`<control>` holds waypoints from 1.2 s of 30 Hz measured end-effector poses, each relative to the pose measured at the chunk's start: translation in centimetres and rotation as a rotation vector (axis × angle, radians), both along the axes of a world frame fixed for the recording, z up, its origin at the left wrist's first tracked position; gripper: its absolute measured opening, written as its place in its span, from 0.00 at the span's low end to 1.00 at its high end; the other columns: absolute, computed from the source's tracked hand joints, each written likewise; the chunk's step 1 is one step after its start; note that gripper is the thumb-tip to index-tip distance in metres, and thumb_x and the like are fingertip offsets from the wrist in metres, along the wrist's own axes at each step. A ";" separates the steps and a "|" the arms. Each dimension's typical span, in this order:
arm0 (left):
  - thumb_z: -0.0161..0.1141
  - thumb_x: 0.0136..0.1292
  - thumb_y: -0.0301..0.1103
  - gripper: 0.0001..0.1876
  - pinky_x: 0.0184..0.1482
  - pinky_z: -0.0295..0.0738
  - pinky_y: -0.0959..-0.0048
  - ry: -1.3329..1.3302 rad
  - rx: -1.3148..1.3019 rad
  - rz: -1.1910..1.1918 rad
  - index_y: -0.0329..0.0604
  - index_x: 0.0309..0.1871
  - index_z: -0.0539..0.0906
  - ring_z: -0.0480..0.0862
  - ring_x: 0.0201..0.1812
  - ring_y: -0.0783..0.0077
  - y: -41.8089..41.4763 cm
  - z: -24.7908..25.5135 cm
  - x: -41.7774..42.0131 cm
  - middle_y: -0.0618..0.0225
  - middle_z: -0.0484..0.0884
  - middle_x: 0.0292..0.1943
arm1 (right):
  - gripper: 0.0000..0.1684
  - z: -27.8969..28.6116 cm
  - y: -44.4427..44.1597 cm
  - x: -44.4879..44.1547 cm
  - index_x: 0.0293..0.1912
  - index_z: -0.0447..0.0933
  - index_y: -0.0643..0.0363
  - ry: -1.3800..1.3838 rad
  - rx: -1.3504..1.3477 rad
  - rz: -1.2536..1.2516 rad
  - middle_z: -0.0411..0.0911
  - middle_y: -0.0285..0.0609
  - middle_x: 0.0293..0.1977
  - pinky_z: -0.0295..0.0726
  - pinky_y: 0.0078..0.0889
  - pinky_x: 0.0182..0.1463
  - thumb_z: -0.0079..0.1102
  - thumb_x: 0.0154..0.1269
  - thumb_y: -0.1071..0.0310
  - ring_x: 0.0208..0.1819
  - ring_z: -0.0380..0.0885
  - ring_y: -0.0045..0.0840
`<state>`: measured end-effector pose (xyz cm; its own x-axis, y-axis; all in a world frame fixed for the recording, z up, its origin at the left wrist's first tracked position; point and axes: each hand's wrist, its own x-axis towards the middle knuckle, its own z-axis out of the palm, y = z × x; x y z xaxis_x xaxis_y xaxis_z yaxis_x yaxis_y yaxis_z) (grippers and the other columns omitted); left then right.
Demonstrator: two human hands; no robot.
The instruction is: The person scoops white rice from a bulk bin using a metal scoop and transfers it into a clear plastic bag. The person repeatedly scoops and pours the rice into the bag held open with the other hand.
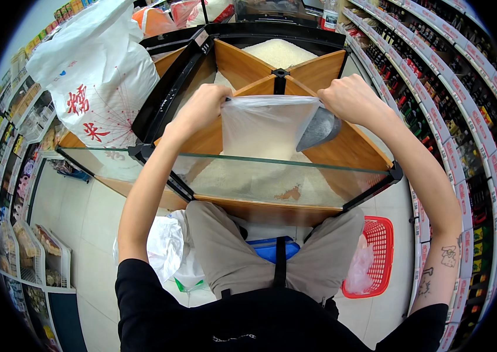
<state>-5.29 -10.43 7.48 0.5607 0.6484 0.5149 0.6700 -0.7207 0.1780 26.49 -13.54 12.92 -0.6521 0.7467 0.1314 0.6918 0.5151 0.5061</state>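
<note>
A clear plastic bag [261, 127] is stretched by its top edge between my two hands, over a wooden rice bin. My left hand [204, 103] pinches the bag's left corner. My right hand [354, 99] is closed on its right corner. Pale rice shows at or through the bag's lower part; whether it lies inside or behind cannot be told. Just below my right hand, partly behind the bag, is a grey metal scoop [320, 127]; its handle is hidden. White rice [231, 176] lies in the front compartment, behind a glass panel [275, 187].
Wooden dividers [248, 66] split the bin; another rice heap [279, 50] sits at the back. A large white sack [94, 83] with red printing leans at left. A red plastic basket [378, 259] stands on the floor at right. Bottle shelves [442, 105] line the right side.
</note>
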 end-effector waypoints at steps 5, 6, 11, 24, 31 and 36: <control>0.49 0.57 0.16 0.09 0.30 0.74 0.71 -0.131 -0.111 0.094 0.28 0.37 0.80 0.77 0.23 0.73 -1.4 3.0 -2.2 0.63 0.72 0.20 | 0.09 2.5 -0.1 -1.9 0.26 0.80 0.60 0.061 0.106 0.075 0.80 0.47 0.21 0.80 0.39 0.31 0.56 0.59 0.69 0.26 0.83 0.39; 0.49 0.57 0.16 0.09 0.33 0.75 0.69 -0.161 -0.195 0.156 0.28 0.37 0.81 0.80 0.26 0.67 -1.8 3.6 -2.5 0.58 0.76 0.23 | 0.08 2.7 0.2 -2.4 0.26 0.81 0.60 0.079 0.097 0.077 0.81 0.48 0.22 0.80 0.38 0.31 0.56 0.57 0.70 0.27 0.84 0.38; 0.47 0.59 0.15 0.13 0.33 0.76 0.70 -0.270 -0.334 0.244 0.29 0.42 0.82 0.80 0.26 0.68 -1.8 2.0 -5.2 0.58 0.78 0.26 | 0.08 1.0 0.6 -5.2 0.28 0.83 0.60 0.054 0.027 0.026 0.84 0.47 0.27 0.82 0.36 0.33 0.56 0.57 0.71 0.32 0.86 0.37; 0.47 0.49 0.16 0.35 0.55 0.73 0.70 -0.199 -0.385 0.235 0.42 0.66 0.70 0.81 0.46 0.59 -6.8 -0.7 -6.6 0.60 0.81 0.47 | 0.22 -8.2 0.7 -1.3 0.36 0.82 0.64 0.136 -0.438 -0.260 0.84 0.55 0.33 0.84 0.42 0.43 0.63 0.65 0.51 0.40 0.85 0.44; 0.55 0.46 0.24 0.40 0.42 0.75 0.74 -0.170 -0.389 0.099 0.43 0.70 0.67 0.80 0.50 0.66 -9.2 0.3 -6.5 0.61 0.78 0.60 | 0.19 -14.5 2.0 1.1 0.42 0.82 0.67 0.091 -0.662 -0.453 0.82 0.60 0.41 0.83 0.42 0.49 0.66 0.62 0.59 0.47 0.83 0.48; 0.64 0.43 0.24 0.41 0.38 0.73 0.76 -0.204 -0.218 0.085 0.44 0.68 0.69 0.81 0.45 0.67 -11.8 -0.5 -6.4 0.65 0.81 0.57 | 0.17 -17.5 5.0 1.3 0.42 0.81 0.69 0.214 -0.693 -0.381 0.81 0.64 0.42 0.82 0.46 0.50 0.63 0.62 0.63 0.47 0.82 0.49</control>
